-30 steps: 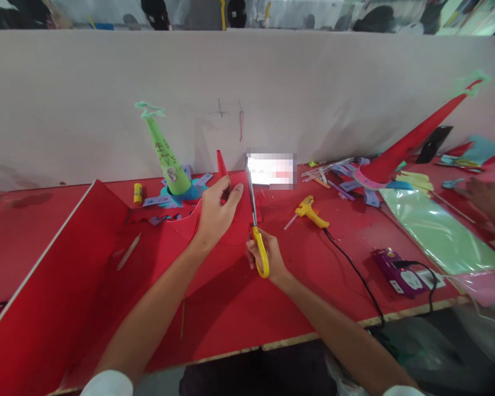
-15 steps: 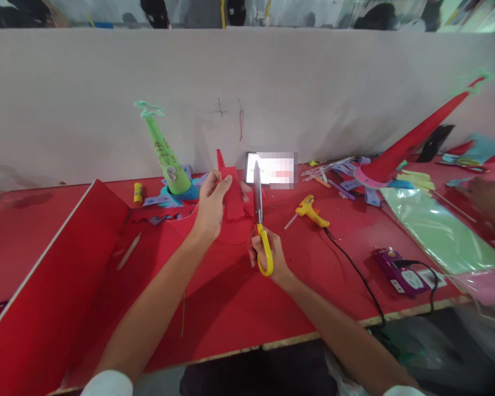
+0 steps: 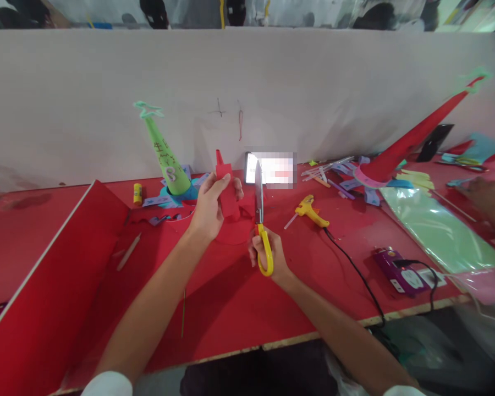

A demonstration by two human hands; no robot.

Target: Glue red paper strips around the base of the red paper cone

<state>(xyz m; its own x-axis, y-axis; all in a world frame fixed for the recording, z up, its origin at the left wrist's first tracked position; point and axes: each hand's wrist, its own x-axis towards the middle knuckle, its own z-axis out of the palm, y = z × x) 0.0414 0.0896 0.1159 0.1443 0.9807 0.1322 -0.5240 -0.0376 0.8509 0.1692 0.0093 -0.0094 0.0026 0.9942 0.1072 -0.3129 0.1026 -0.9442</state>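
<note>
Pinching a flat red rectangular strip point(image 3: 230, 192) w/ the left hand point(image 3: 208, 209) — pressing thumb on the near face, curling other fingers round to the far edge, closed on it. Holding it up over a red tabletop point(image 3: 231, 319). Gripping silver-bladed, yellow-handled scissors point(image 3: 259, 212) in the right hand point(image 3: 274, 250), fingers wrapped snugly round the handles; pointing blades away, near the strip but apart — can't tell if fully together. Just above the strip, seeing a narrow red pointed tip point(image 3: 219, 157). Past the blades, a bright rectangular screen point(image 3: 278, 168), partly blurred, nr a whitish wall point(image 3: 107, 82).

To the left, finding a light-green cone w/ dark writing point(image 3: 165, 154), a small yellow tube point(image 3: 137, 194), a slim pale stick point(image 3: 128, 252) and a big white-edged red panel point(image 3: 66, 264). To the right, a yellow glue gun point(image 3: 311, 212) w/ black cord point(image 3: 355, 264), a purple boxy device point(image 3: 400, 275), a glossy green sheet point(image 3: 445, 231) and a tall tilted red cone w/ pink band point(image 3: 412, 137). At far right, another person's hand point(image 3: 484, 195).
</note>
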